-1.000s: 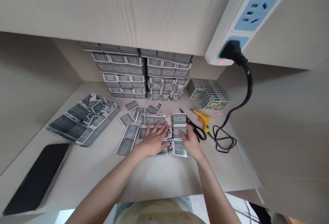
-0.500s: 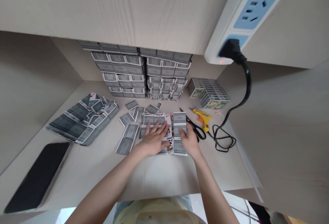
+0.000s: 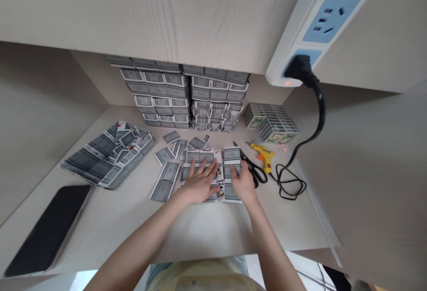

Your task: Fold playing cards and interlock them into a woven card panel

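The left hand (image 3: 199, 186) lies spread flat across the card panel (image 3: 207, 156)! The right hand (image 3: 243, 183) pinches the card strip (image 3: 232, 153), thumb on top, scissors (image 3: 248, 162) just beside.

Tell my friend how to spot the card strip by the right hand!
On the pale desk, find the right hand. It touches the card strip, just left of the black scissors. Three card backs run down it; the loose strip left of the left hand shows only two.
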Tool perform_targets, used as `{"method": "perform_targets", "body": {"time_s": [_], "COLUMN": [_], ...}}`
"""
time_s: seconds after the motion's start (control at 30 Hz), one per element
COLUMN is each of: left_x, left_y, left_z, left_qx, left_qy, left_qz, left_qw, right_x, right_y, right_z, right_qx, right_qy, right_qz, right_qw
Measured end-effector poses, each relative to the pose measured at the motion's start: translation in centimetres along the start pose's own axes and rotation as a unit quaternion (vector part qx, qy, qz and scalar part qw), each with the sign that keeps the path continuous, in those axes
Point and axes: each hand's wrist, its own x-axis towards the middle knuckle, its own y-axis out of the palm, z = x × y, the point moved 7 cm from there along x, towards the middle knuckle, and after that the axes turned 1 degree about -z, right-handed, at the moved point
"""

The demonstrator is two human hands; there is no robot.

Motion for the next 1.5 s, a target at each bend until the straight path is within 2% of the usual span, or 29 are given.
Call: {"method": "perform_targets", "body": {"time_s": [0.33, 0.53, 0.63, 0.9, 1.5], "left_x": [-0.1, -0.1, 0.1, 0.3, 0.1], "left_y": [-0.1, -0.6, -0.8, -0.7, -0.7], "left_z": [-0.1, -0.3, -0.2, -0.1, -0.3], "left_qx": [0.002, 0.022, 0.017, 0.003, -0.007], "left_qy": [0.001, -0.013, -0.027, -0.03, -0.039], "left_qz": [-0.009, -0.105, -0.127, -0.14, -0.126], "left_qw": [1.0, 0.994, 0.991, 0.99, 0.991], "right_x": [0.3, 0.4, 0.3, 0.4, -0.2], "right_y": [0.3, 0.7, 0.9, 0.8, 0.3], "right_z": [0.3, -1.7, -2.2, -1.3, 0.2], "right_qx": [-0.006, 0.023, 0.052, 0.05, 0.008], "right_qy": [0.008, 0.031, 0.023, 0.01, -0.028], "right_qz": [0.013, -0.01, -0.022, 0.009, 0.001], "right_qw": [1.0, 0.999, 0.998, 0.999, 1.0]}}
